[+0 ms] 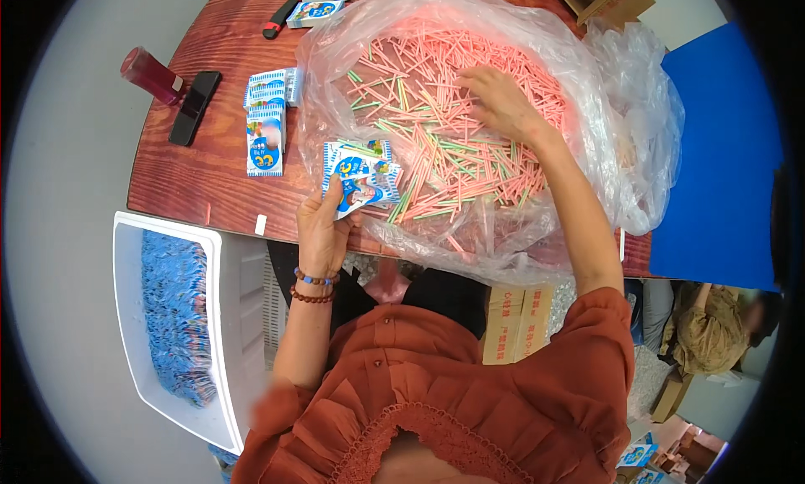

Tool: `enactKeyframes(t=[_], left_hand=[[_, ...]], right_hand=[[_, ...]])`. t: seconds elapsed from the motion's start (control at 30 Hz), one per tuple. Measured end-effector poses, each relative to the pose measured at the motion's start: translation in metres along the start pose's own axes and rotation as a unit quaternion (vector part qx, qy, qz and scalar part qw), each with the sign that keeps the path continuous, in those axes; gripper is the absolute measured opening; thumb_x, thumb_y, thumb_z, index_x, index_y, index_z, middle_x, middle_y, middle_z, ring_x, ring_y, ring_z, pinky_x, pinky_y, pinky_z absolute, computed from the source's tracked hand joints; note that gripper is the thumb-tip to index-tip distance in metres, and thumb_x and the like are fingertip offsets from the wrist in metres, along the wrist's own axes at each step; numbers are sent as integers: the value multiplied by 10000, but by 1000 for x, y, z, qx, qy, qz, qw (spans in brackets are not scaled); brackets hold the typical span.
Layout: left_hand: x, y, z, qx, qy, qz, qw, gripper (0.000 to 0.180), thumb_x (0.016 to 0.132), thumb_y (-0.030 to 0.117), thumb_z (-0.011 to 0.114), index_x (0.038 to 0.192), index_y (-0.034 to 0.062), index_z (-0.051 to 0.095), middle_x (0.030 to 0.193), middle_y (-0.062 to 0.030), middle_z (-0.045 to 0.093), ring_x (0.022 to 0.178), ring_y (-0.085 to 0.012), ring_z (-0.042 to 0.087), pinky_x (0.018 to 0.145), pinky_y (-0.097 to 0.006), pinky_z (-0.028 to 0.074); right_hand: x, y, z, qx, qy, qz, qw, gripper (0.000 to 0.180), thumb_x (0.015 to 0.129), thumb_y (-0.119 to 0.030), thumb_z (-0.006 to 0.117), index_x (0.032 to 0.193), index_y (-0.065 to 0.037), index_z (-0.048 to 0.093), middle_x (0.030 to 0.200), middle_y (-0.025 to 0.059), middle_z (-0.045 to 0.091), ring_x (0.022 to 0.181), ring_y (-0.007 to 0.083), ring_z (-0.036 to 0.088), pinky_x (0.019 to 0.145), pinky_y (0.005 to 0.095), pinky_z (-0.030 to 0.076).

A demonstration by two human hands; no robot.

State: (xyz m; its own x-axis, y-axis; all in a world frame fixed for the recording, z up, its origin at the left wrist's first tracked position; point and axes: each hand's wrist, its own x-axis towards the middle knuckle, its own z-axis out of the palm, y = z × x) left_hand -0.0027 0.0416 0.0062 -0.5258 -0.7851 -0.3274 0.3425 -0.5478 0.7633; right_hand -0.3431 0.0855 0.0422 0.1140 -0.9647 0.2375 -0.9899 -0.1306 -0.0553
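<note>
My left hand (317, 220) is closed around a few small blue-and-white packets (360, 190), held over the near left edge of a large clear plastic bag (335, 73). The bag lies spread open and holds a heap of thin pink and green sticks (436, 161). Over the far part of the heap, my right hand (503, 105) reaches in with its fingers apart; it is nearest to the pink sticks, and no stick shows in its grasp. Left of the bag, a row of similar packets (267, 136) lies overlapped on the wooden table (210, 182).
A phone (194, 108) and a red-filled bottle (153, 76) are at the left. A black-and-red cutter (281, 18) lies by more packets (315, 13). Below left stands a white bin (220, 316) full of blue packets. A cardboard box (516, 325) sits below; another person (711, 329) is at right.
</note>
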Motion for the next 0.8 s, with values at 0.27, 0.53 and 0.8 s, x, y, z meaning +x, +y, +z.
enactKeyframes(t=[0.27,0.53,0.8], left_hand=[[0,0,8,-32,0,-7,999,196,957,221,584,964,40,657,881,-38,682,718,-101,630,558,-239,498],[0,-2,13,-26,-19,-22,999,187,964,204,569,993,41,656,891,-41,684,747,-107,644,566,-237,514],[0,1,1,-41,-13,-22,999,185,959,204,579,959,35,654,873,-42,680,731,-105,640,574,-241,514]], right_hand=[[26,18,25,64,-104,-61,991,537,750,-56,562,1284,-58,509,1273,115,514,1217,306,448,1055,411,352],[31,5,29,-49,-58,-123,990,334,806,-100,572,1136,-54,548,1178,111,538,1125,294,486,986,405,365],[27,1,23,92,-76,19,993,184,904,-108,509,1057,-6,505,1116,199,543,1108,325,490,958,421,376]])
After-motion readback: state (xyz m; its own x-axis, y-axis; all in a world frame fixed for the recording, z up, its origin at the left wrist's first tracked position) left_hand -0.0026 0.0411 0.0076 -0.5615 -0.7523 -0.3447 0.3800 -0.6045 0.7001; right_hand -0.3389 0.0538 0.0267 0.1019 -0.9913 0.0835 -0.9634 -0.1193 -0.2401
